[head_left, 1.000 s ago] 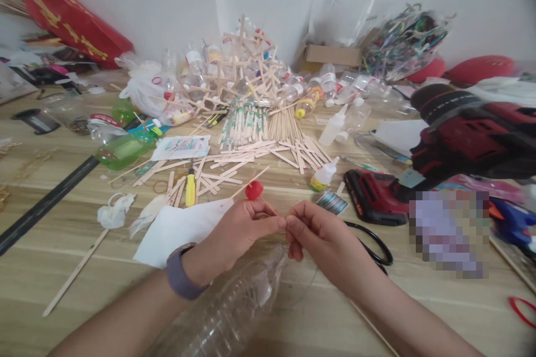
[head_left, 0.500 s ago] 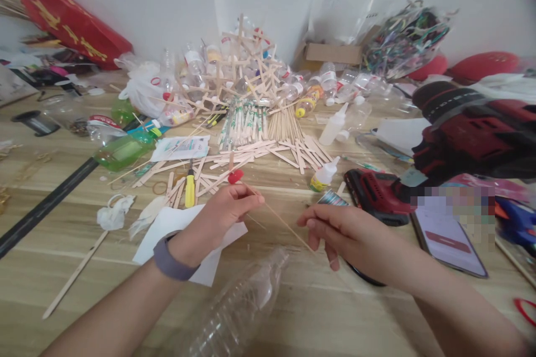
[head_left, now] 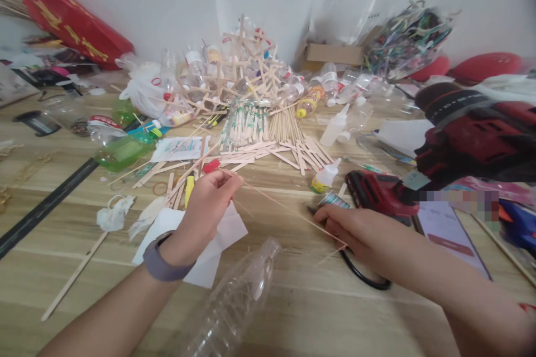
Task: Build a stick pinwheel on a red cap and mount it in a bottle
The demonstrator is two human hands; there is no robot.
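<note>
My left hand (head_left: 215, 195), with a grey band at the wrist, pinches a thin bamboo skewer (head_left: 276, 203). The skewer slants down to the right, its far end crossing in front of my right fingers. Just beyond the left fingers shows a red bottle cap (head_left: 211, 165) with a flat wooden stick behind it. My right hand (head_left: 347, 226) is curled over black-handled scissors, whose loop (head_left: 368, 283) sticks out below the palm; their blades are hidden. Below and between the hands lies a clear plastic bottle (head_left: 238, 301), and white paper (head_left: 228, 231) sits under the left wrist.
A red cordless drill (head_left: 469, 134) and a phone (head_left: 448, 234) are at the right. A small glue bottle (head_left: 325, 175) stands ahead of my right hand. Craft sticks (head_left: 251, 153), bundled skewers (head_left: 285, 122) and a stick structure (head_left: 251, 61) lie farther back. A green bottle (head_left: 125, 150) is left.
My left hand has moved left and slightly away from me with the skewer and the red cap. My right hand has shifted right, its fingers now curled around the black-handled scissors.
</note>
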